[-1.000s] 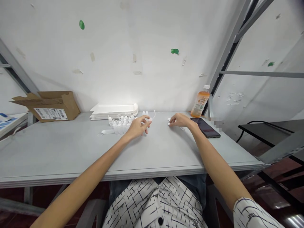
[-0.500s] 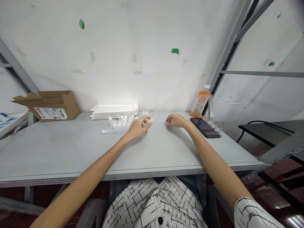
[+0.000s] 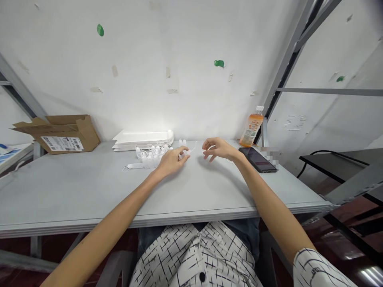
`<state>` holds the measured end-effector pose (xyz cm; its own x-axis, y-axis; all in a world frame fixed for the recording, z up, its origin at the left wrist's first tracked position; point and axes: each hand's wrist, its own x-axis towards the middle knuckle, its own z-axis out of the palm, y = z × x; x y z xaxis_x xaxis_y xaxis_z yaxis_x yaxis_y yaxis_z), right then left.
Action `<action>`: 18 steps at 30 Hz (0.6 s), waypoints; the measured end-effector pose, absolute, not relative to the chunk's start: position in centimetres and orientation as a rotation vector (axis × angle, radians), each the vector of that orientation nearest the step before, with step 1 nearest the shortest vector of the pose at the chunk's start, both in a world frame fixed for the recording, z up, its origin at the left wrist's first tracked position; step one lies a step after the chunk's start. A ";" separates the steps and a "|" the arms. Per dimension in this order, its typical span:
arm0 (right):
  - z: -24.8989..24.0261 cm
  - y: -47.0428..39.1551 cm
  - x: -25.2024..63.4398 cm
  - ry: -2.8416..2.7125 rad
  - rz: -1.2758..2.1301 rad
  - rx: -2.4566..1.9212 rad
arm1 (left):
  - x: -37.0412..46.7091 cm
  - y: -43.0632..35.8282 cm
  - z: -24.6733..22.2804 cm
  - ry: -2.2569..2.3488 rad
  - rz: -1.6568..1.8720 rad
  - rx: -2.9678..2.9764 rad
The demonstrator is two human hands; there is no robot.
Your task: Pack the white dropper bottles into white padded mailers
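Note:
My left hand (image 3: 172, 161) rests low over the table, thumb and fingers pinching a small white plastic piece (image 3: 186, 152). A thin white cord (image 3: 194, 146) rises from that piece toward the right. My right hand (image 3: 218, 148) hovers across from it with bent fingers. A tiny white bit shows at its fingertips, too small to name. Left of my left hand stands a cluster of small white plastic pieces with pointed tips (image 3: 151, 158), partly hidden by the hand. Two similar pointed pieces (image 3: 182, 143) stand just behind my left fingers.
A stack of white sheets or trays (image 3: 143, 139) lies against the wall. An open cardboard box (image 3: 67, 135) is at the far left of the grey table (image 3: 74, 187). On the right are a phone (image 3: 257, 160) and a bottle of orange drink (image 3: 251, 129).
My right hand has moved left and its fingers have spread somewhat, coming nearer the cord. My left hand stays almost in place with the white piece.

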<state>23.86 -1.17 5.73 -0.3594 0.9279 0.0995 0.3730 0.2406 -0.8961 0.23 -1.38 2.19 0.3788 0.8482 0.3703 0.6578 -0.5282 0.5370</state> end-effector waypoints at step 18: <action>5.1 -1.7 21.1 -1.957 0.952 -1.031 | 0.1 -1.3 1.7 1.090 0.891 2.242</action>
